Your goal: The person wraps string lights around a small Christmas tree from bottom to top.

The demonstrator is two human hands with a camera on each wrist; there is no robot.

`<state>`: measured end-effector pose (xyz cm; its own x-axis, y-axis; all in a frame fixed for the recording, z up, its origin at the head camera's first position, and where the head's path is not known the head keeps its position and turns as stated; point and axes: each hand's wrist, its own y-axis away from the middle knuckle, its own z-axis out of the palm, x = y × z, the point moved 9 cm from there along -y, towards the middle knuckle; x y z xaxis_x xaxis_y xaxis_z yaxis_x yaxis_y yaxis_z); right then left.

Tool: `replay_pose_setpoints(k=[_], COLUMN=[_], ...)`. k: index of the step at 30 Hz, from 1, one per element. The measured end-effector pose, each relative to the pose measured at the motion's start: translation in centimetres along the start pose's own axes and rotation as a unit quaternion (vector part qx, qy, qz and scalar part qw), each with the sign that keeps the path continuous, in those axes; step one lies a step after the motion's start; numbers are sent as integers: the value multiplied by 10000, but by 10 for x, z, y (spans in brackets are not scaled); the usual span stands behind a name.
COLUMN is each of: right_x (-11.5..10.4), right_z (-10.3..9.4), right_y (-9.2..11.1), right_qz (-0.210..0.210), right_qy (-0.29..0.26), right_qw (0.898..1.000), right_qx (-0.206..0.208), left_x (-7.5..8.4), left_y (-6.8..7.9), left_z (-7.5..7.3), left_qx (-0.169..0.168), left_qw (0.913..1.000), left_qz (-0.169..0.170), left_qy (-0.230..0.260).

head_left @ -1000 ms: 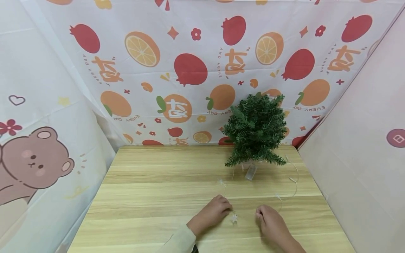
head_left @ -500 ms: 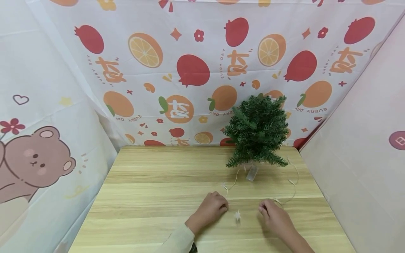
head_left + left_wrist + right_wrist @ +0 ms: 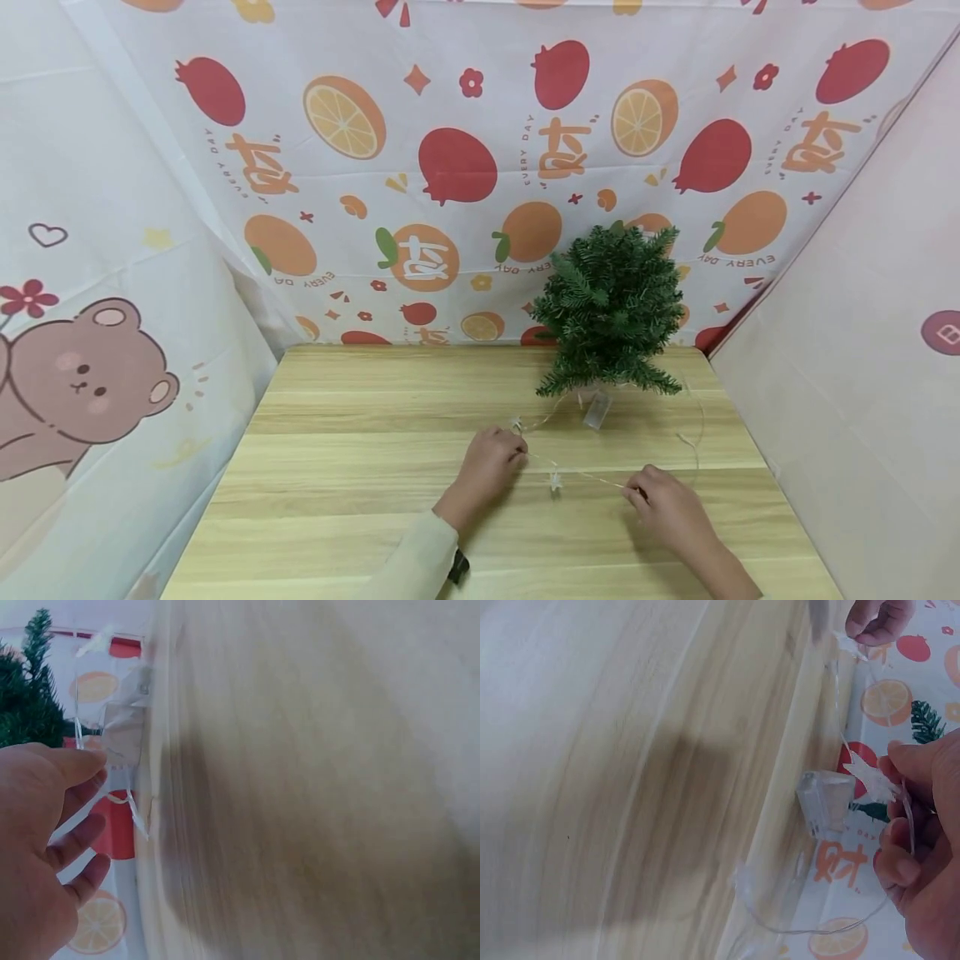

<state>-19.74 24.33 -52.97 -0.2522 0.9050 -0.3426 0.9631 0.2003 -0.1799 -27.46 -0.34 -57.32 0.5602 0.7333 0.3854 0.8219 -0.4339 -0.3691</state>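
A thin clear string of star lights runs between my two hands over the wooden table. My left hand pinches its wire, with one star just beyond the fingers. Between the hands hangs another star. On the right, my right hand grips the wire between thumb and curled fingers. In the right wrist view a white star sits at its fingertips, and a loop of wire trails below. The left wrist view shows thumb and forefinger together, the other fingers loosely bent.
A small green artificial Christmas tree stands at the back right of the table. At its foot lies a clear battery box. More wire curves along the right side. Fruit-printed cloth hangs behind the table.
My left hand has moved away from me and my right hand slightly right. The wire between them is now drawn out, and the middle star has shifted farther from me.
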Motion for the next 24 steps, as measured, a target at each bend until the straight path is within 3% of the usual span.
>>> replay_pose_setpoints(k=[6, 15, 24], right_x=[1, -7, -11], right_z=[-12, -52, -74], right_y=[0, -5, -4], right_qz=[-9, -156, -305], right_qy=[77, -23, 87], right_qw=[9998, 9989, 9969], right_qx=[166, 432, 721], left_x=[-5, -9, -26], left_y=[-6, -15, -27], left_z=[-6, -15, -11], left_qx=[393, 977, 841], left_qw=[9992, 9945, 9903], left_qz=[-54, -355, -1023], left_qy=[-67, 117, 426])
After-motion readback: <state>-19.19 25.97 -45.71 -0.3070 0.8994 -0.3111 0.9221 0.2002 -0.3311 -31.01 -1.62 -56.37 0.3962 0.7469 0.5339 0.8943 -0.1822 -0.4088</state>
